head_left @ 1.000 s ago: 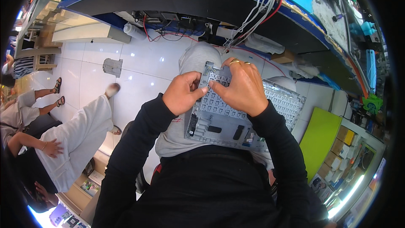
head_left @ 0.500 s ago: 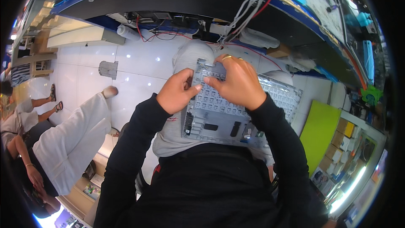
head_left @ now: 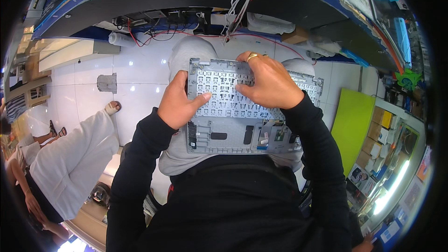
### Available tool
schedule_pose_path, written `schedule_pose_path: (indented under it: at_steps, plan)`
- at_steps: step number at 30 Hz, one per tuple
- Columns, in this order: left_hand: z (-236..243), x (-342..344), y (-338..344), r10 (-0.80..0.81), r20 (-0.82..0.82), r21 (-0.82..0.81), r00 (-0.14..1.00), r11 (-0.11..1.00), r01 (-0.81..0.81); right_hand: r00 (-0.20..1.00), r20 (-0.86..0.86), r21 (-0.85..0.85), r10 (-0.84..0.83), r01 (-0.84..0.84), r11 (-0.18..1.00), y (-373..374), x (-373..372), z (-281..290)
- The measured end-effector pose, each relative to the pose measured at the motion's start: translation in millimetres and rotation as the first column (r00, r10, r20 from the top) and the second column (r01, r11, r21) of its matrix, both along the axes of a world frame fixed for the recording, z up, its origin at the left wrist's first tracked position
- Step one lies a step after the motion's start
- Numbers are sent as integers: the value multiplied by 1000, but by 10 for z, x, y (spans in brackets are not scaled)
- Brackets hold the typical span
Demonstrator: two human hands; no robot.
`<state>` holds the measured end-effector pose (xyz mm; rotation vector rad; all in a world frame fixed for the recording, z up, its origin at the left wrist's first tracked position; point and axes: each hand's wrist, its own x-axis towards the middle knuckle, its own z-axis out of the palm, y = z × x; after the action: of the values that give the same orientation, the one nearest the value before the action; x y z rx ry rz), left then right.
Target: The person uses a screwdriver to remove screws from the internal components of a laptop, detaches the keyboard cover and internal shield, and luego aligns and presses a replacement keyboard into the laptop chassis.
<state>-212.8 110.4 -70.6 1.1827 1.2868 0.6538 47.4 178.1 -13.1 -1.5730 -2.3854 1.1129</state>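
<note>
A grey laptop top case (head_left: 228,128) lies across my lap with its inner side up. The metal keyboard back plate (head_left: 219,88), covered in small cut-outs, fills its far part. My left hand (head_left: 179,100) grips the left edge, thumb resting on the plate and fingers beyond the rim. Over the far edge curls my right hand (head_left: 273,84), its thumb pressing on the plate; a gold ring shows on one finger. Its fingertips are hidden behind the case. Near my right forearm, a small green circuit board (head_left: 280,134) sits in the near part of the case.
Ahead stands a dark workbench (head_left: 186,0) with white cables (head_left: 238,4) hanging down. Red and black wires run along the floor below it. At left sits another person in light trousers (head_left: 79,163). A green panel (head_left: 352,130) and a shelf unit (head_left: 373,154) stand at right.
The case now lies squarer to me, less slanted. My right hand has shifted right along its far edge, away from the corner. My left hand now holds further around the left edge.
</note>
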Motion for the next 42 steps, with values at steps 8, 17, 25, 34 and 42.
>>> schedule_pose_path:
  at_steps: [8, 17, 25, 34, 42]
  plan:
    - [18, 25, 35, 9, -5, -43, 1000, 999, -10, 998, -63, 100, -16, 22, 995, -65, 77, -50]
    - [6, 39, 25, 11, 1, -27, 1000, 1000, -11, 997, -44, 73, -69, 73, 995, -63, 19, -66]
    - [3, 60, 16, 47, -67, 84, 997, 996, -41, 996, -73, 105, -52, 59, 993, -79, 70, -141]
    - [49, 2, -279, -64, -156, -161, 986, 986, 38, 993, -115, 226, 33, -6, 974, -200, 185, -322]
    - [-33, -54, -410, -56, -283, -75, 957, 997, 37, 993, -8, 428, 121, -105, 898, -940, 409, -249]
